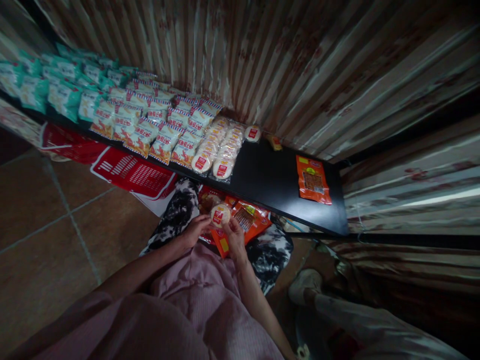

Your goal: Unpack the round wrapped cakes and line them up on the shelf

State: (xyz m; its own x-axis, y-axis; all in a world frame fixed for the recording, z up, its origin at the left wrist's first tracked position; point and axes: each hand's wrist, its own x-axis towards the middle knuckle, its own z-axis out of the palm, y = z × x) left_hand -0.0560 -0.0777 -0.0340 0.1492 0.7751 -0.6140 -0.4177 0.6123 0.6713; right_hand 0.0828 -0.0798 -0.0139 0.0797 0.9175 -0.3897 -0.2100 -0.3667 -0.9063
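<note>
Above my lap, a round white packaged rice cracker (220, 215) with a red label is pinched between both hands. My left hand (198, 229) closes on its left edge, and my right hand (234, 235) grips its right side. Right under the hands lie orange snack packets (247, 220) with clear windows. Similar round packaged crackers (223, 147) stand in two rows on the black shelf (262, 172) ahead. One more round cracker packet (252, 133) lies behind them.
Left along the shelf stand white-and-blue snack bags (144, 132) and green snack bags (65, 95). A small yellow packet (275, 142) and an orange packet (313, 180) lie further right. Red baskets (131, 171) sit below. Curtains hang behind; another person's shoe (305, 286) is at right.
</note>
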